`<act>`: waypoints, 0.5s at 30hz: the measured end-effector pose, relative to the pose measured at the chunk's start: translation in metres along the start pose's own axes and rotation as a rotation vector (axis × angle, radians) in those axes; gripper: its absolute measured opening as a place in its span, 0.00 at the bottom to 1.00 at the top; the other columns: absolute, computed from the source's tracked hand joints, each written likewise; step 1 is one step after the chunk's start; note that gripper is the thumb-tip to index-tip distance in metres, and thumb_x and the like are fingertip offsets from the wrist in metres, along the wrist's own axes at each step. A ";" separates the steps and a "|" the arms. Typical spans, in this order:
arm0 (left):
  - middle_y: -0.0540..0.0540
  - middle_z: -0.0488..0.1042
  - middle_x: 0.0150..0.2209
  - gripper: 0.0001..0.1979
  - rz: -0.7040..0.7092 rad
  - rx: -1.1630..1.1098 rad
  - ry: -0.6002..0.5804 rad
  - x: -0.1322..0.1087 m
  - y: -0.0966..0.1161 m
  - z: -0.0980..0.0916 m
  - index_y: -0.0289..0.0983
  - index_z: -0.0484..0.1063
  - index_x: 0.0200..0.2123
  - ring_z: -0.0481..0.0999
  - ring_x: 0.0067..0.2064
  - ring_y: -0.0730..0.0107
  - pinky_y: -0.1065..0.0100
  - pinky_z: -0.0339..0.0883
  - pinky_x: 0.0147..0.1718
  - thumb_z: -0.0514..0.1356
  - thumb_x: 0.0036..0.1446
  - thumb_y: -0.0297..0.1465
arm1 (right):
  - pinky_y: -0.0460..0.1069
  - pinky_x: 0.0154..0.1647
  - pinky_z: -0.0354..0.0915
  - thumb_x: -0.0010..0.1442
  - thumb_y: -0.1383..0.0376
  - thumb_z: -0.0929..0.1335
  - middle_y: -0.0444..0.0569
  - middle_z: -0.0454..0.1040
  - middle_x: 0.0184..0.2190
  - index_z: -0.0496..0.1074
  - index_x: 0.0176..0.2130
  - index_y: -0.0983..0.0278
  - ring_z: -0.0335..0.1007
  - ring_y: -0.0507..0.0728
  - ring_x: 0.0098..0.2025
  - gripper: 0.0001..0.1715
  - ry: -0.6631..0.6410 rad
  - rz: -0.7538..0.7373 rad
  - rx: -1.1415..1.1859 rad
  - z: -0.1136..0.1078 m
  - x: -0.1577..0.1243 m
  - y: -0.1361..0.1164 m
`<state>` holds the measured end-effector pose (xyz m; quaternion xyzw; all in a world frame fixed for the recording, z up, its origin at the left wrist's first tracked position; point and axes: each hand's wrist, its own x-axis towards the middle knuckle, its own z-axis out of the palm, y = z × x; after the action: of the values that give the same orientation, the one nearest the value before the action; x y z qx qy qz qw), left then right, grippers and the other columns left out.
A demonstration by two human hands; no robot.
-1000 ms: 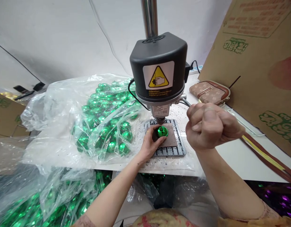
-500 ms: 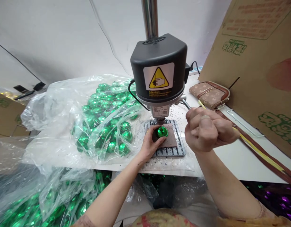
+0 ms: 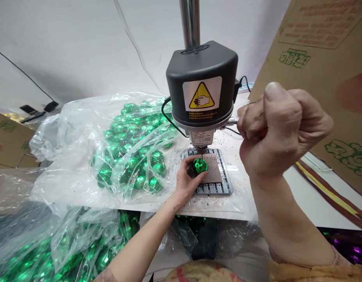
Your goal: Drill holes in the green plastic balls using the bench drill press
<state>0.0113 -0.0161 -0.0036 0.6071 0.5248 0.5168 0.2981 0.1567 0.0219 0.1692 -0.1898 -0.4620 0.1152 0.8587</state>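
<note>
Green ball: small, round and shiny, bright green broken by dark patches, with a ring-like mark on its upper face.
Left hand: half curled, thumb at the ball's near side and fingers at its far left, pinching it; the forearm slants up from the lower left.
Right hand: raised in a tight fist round the end of the lever; the inside of the grip is hidden.
Ball's place: between the left hand's thumb and fingers, well to the left of the right hand, over the brown pad.
Slotted base: under the pad, right of the left hand, strewn with dark specks.
Drill bit: thin, just beyond the left hand, pointing down at the ball; contact cannot be told.
Bagged green balls: left of the left hand, in clear plastic on the white surface.
Drill press: black-capped, beyond the left hand, yellow warning sign facing the person.
Cardboard box: behind the right hand.
</note>
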 end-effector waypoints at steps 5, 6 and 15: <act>0.47 0.71 0.42 0.22 0.077 0.124 0.165 -0.014 -0.002 -0.006 0.40 0.68 0.45 0.74 0.46 0.62 0.60 0.70 0.47 0.73 0.50 0.35 | 0.51 0.17 0.49 0.58 0.67 0.70 0.38 0.55 0.11 0.58 0.15 0.60 0.49 0.47 0.13 0.25 0.006 0.005 0.012 -0.005 -0.001 0.004; 0.47 0.70 0.42 0.22 0.107 0.145 0.185 -0.016 -0.001 -0.008 0.40 0.68 0.45 0.74 0.46 0.62 0.60 0.69 0.47 0.73 0.50 0.36 | 0.51 0.17 0.48 0.58 0.67 0.70 0.38 0.55 0.11 0.59 0.15 0.60 0.50 0.48 0.13 0.25 0.008 0.005 0.016 -0.005 -0.002 0.004; 0.39 0.69 0.54 0.18 0.829 0.424 -0.163 -0.085 0.003 -0.032 0.45 0.70 0.54 0.75 0.52 0.59 0.61 0.76 0.47 0.65 0.61 0.34 | 0.50 0.17 0.49 0.60 0.67 0.68 0.37 0.53 0.12 0.58 0.17 0.60 0.50 0.47 0.14 0.24 0.012 -0.004 0.001 0.000 -0.004 0.000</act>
<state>-0.0111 -0.1027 -0.0186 0.8517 0.3067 0.4243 -0.0236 0.1548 0.0207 0.1659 -0.1890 -0.4573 0.1123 0.8617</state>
